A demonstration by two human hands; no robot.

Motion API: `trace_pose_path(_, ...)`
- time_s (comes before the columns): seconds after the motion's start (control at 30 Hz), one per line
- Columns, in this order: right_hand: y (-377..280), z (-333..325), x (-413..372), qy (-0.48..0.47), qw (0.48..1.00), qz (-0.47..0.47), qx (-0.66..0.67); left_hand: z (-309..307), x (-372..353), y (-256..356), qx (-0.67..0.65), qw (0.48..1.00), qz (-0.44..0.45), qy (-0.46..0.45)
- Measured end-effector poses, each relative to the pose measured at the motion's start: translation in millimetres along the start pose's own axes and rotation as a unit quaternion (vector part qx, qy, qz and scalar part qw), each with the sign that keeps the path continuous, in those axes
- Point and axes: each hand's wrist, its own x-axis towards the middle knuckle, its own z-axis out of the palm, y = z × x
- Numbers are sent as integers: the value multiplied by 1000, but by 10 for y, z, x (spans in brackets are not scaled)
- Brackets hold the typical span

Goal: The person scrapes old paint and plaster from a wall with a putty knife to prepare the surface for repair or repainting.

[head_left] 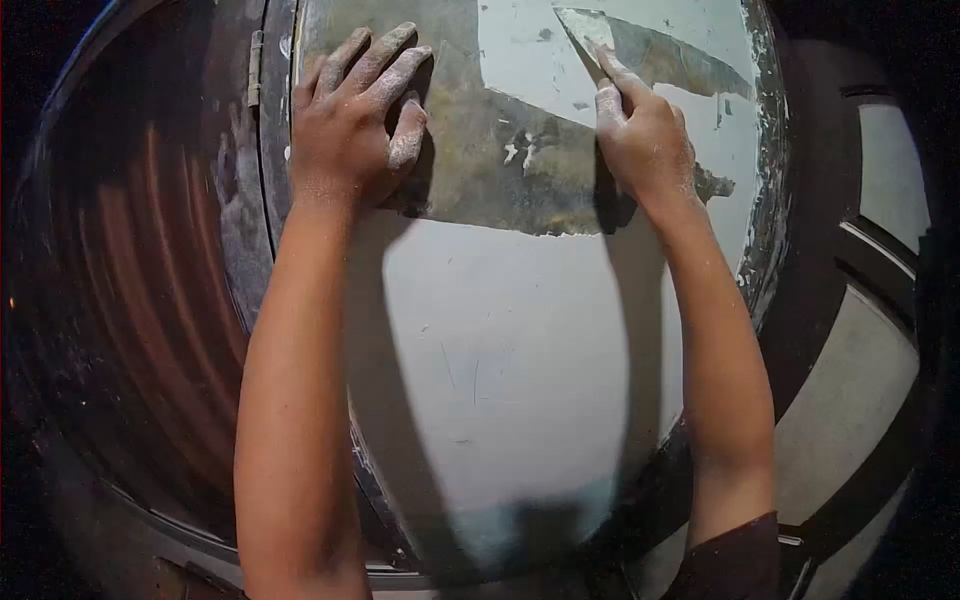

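A flat upright panel [500, 350] fills the middle of the view, white in its lower part, with a bare grey-brown patch [470, 180] above. My left hand [355, 130] lies against the upper left of that patch, fingers spread and dusted with white powder; nothing is in it. In my right hand [650, 140] is a putty knife [582, 28], its pale triangular blade against the panel near the top. The index finger stretches along the blade, and the handle is hidden in the palm. White dust covers these fingers too.
A metal hinge [255, 68] sits at the panel's left edge, beside a dark frame. Reddish-brown curtain-like folds [150, 270] show further left. Along the right edge runs chipped white paint [765, 130]. A dark panelled surface with pale insets [850, 360] stands at right.
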Motion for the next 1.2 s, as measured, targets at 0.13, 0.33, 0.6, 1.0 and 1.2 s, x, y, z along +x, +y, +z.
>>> trace_pose_path(0.13, 74, -35, -576, -43, 996, 32, 66, 22, -9, -27, 26, 999, 9, -26)
trace_pose_path(0.33, -2, -132, -338, -74, 995, 45, 58, 14, 23, 32, 68, 995, 16, -75)
trace_pose_path(0.6, 137, -115, -666, -70, 993, 48, 79, 3, 17, 16, 72, 994, 26, -73)
trace_pose_path(1.0, -58, -72, -488, -71, 993, 43, 88, 24, 7, 15, 65, 996, 17, -65)
trace_pose_path(1.2, -109, 8, -410, -37, 993, 21, 114, 43, 17, 7, 66, 996, 14, -59)
